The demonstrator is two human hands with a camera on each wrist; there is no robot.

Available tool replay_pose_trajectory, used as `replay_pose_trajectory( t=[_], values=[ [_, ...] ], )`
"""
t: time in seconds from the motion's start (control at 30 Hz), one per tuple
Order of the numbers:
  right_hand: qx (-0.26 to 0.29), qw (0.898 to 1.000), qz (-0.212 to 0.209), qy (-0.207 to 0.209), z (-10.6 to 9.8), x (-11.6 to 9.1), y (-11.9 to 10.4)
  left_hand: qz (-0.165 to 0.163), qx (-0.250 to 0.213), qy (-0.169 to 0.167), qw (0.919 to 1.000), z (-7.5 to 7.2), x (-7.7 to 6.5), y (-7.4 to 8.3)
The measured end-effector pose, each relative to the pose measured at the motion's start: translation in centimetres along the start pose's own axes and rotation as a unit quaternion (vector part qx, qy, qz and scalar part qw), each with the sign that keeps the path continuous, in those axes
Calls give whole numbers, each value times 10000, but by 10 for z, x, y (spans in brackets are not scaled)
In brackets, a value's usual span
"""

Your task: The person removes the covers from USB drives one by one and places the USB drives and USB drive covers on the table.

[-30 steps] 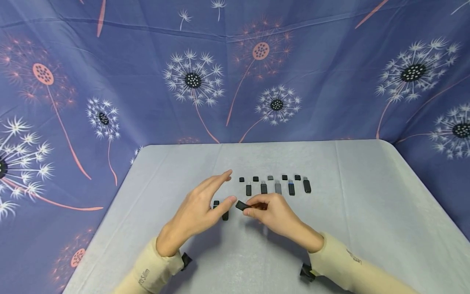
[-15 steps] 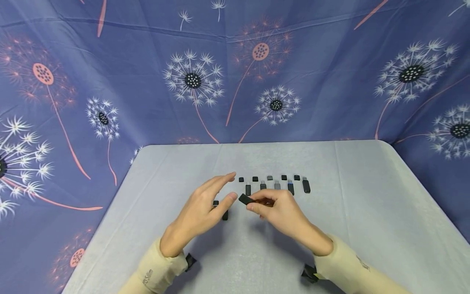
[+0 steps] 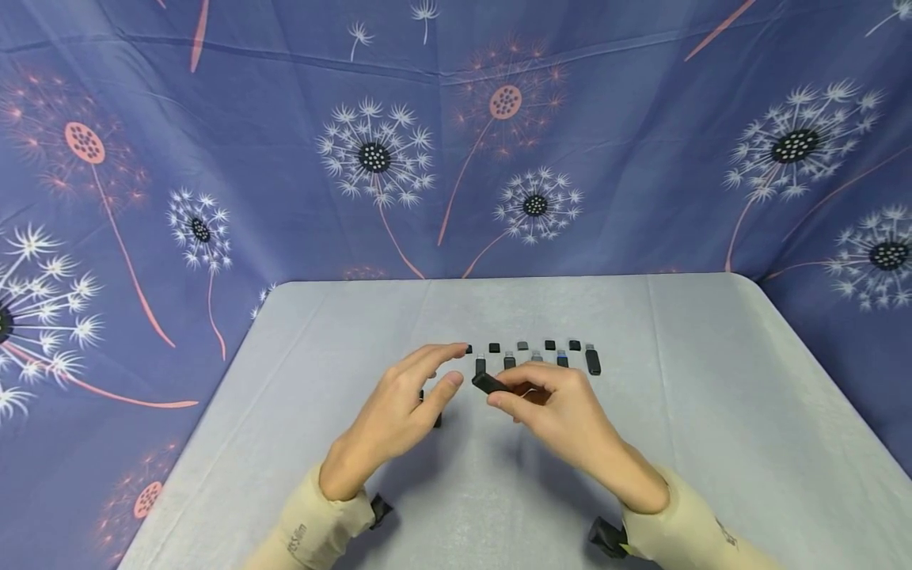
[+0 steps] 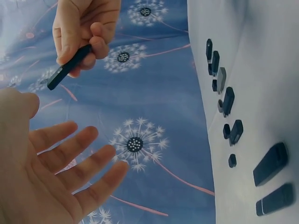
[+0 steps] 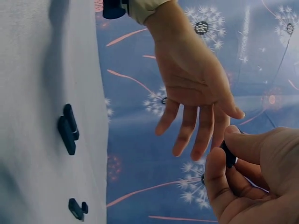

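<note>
My right hand (image 3: 563, 404) pinches a black USB flash drive (image 3: 487, 383) between thumb and fingers, above the table. In the left wrist view the same stick (image 4: 70, 66) slants out past the fingertips, no metal plug showing. My left hand (image 3: 390, 416) is held just left of it, thumb and fingers apart and relaxed, with nothing in them. Under the left hand lie two dark flash drives (image 4: 273, 163), partly hidden in the head view. Beyond the hands is a row of uncapped flash drives (image 3: 593, 360), metal plugs pointing away, partly covered by the right hand.
Small caps (image 3: 495, 347) form a line behind the uncapped drives, one roughly above each. The pale cloth-covered table (image 3: 712, 412) ends at a blue dandelion-print curtain (image 3: 613, 222). Black camera mounts (image 3: 608, 538) sit under both wrists.
Both hands have drifted a little to the right, the right one also with its flash drive raised slightly. The left hand now overlaps the leftmost cap in the head view.
</note>
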State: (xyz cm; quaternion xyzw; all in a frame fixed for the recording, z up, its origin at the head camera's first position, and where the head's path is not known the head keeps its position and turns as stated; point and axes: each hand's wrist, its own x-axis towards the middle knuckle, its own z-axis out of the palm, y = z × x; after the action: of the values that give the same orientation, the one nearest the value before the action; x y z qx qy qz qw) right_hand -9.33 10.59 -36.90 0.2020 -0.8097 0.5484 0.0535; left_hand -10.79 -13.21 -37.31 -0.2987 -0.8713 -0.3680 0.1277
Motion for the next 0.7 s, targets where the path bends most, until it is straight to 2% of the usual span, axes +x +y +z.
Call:
replay_pose_trajectory(
  t=[0.2,0.33,0.5,0.7],
  values=[
    [-74,9999,57,127,-3,-2,-5,162,-197,22,9997,3,1,5],
    [-80,9999,31,135,-5,-3,-4,462,-336,23,9984,7,3,7],
    [-100,9996,-197,158,-5,-5,-1,956,-437,137,9944,11,6,9],
    [-52,9982,-564,215,-2,-8,3,1207,-518,197,9911,15,8,10]
  ],
)
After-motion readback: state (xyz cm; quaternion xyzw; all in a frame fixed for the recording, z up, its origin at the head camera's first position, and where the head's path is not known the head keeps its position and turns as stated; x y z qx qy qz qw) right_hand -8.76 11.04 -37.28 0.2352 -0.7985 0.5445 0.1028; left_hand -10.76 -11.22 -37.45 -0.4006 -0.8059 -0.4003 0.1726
